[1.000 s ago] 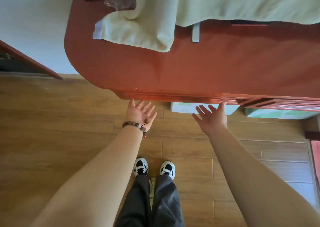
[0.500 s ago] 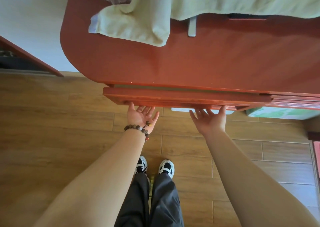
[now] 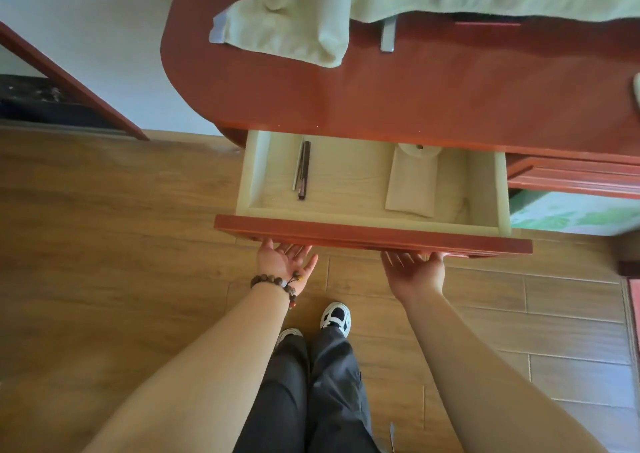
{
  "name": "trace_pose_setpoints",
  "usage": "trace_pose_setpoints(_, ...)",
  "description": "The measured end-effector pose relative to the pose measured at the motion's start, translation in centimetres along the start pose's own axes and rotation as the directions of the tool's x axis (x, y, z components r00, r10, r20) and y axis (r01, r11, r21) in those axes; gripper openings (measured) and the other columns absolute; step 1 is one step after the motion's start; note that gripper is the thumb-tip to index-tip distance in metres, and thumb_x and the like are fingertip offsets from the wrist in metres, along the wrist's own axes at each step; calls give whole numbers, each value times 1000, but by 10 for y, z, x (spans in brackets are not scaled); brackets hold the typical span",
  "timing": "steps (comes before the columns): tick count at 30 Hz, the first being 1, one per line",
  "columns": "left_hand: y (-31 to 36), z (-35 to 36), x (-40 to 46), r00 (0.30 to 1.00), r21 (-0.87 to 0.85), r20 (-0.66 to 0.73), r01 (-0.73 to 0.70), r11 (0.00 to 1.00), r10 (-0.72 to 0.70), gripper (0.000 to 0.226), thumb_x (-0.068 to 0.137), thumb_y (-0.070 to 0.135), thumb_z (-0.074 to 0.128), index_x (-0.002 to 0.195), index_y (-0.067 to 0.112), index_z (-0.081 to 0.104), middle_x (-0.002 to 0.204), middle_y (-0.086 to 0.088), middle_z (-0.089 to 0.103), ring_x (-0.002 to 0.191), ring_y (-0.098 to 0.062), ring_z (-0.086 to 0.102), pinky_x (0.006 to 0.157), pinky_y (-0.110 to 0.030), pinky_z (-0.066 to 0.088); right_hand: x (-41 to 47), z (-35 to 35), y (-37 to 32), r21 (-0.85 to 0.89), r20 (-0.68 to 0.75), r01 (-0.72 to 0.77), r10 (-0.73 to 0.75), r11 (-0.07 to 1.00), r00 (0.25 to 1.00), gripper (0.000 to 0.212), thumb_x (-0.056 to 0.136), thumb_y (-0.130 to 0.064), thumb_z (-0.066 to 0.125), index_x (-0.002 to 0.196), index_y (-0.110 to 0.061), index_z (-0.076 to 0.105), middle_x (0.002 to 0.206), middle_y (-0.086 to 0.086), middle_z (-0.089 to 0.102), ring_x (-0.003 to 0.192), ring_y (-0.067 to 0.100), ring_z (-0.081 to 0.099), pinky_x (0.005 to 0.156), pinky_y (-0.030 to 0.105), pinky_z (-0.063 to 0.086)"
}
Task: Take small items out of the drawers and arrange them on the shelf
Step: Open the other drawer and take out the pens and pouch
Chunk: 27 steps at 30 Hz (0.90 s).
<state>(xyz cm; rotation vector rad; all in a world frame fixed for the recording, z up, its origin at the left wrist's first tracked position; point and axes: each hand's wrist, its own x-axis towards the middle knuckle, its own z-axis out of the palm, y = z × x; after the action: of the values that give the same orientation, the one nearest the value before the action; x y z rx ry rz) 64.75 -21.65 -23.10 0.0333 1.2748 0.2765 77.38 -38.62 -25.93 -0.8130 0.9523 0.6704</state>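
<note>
A red wooden desk (image 3: 415,92) has its left drawer (image 3: 372,234) pulled well out. Inside lie two dark pens (image 3: 302,170) at the left, a pale flat pouch (image 3: 412,182) right of the middle, and a round pale object (image 3: 419,149) half hidden under the desk top. My left hand (image 3: 284,258) is palm up under the drawer front's left part, fingers hooked beneath its lower edge. My right hand (image 3: 414,267) holds the same edge further right in the same way. The fingertips of both are hidden by the front.
A pale green cloth (image 3: 298,33) drapes over the back of the desk top, with a grey metal bar (image 3: 388,39) beside it. A second drawer (image 3: 571,179) at the right is shut, with a green-patterned box (image 3: 575,215) below it. Wooden floor lies around my feet (image 3: 334,317).
The drawer went from shut to slightly open to far out toward me. Both hands moved back with its front edge, and the drawer's contents came into sight.
</note>
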Motion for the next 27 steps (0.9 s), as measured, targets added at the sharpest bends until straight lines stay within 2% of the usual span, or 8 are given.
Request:
trace_pose_setpoints(12,-27,-57,-26,999,-17,-45,31,999,-32,56,101,44,18,146,12,27,155,-9,29,140,-26,32,112,-48,26,-35,-56,29,83,-48,-6,10,997,999,51,95,-46,42,128,-7,51,126,16,58,114,32,58,106,43,40)
trace_pose_setpoints(17,-29,-77,-38,998,-7,-44,51,999,-51,55,101,43,18,146,12,28,153,-10,32,139,-28,33,112,-49,26,-48,-74,39,61,-36,-28,31,998,999,57,96,-50,37,133,-8,45,132,15,53,124,32,50,112,43,32)
trace_pose_setpoints(20,-24,-85,-46,997,158,-1,77,984,-78,52,102,36,21,147,10,26,149,-13,38,136,-31,38,109,-49,31,-58,-77,36,10,-20,-44,44,999,999,56,98,-44,34,141,-8,36,139,15,47,132,30,43,115,43,25)
trace_pose_setpoints(21,-21,-86,-51,998,323,-4,65,944,-67,48,103,30,25,146,9,29,143,-14,44,131,-31,44,105,-48,37,-62,-77,35,-34,-19,-48,47,998,999,54,99,-40,34,142,-8,34,141,15,46,133,29,42,114,43,26)
trace_pose_setpoints(22,-18,-86,-57,999,528,-9,51,848,-54,44,102,22,30,144,8,33,138,-14,50,125,-30,50,102,-46,42,-67,-76,35,-107,-31,-47,43,993,999,52,99,-37,36,143,-8,33,140,16,46,131,30,43,111,44,29)
trace_pose_setpoints(24,-13,-84,-76,998,858,18,17,513,-63,38,101,13,37,138,6,42,130,-12,57,116,-26,57,97,-40,48,-80,-74,38,-307,-63,-17,-2,951,998,46,100,-29,39,139,-5,37,131,18,53,118,31,52,101,43,38)
trace_pose_setpoints(25,-8,-82,-87,995,929,56,-22,370,-80,36,100,15,40,135,7,46,124,-9,61,109,-23,61,94,-38,50,-91,-72,40,-429,-66,10,-42,903,997,41,100,-24,40,135,-4,42,122,18,57,110,31,56,95,42,42)
trace_pose_setpoints(27,3,-76,-110,974,960,204,-179,216,-99,31,98,23,47,125,8,54,109,-6,67,96,-19,67,89,-36,54,-117,-67,42,-698,-7,107,-157,708,988,30,98,-20,45,121,-3,55,102,12,66,96,27,63,86,40,48)
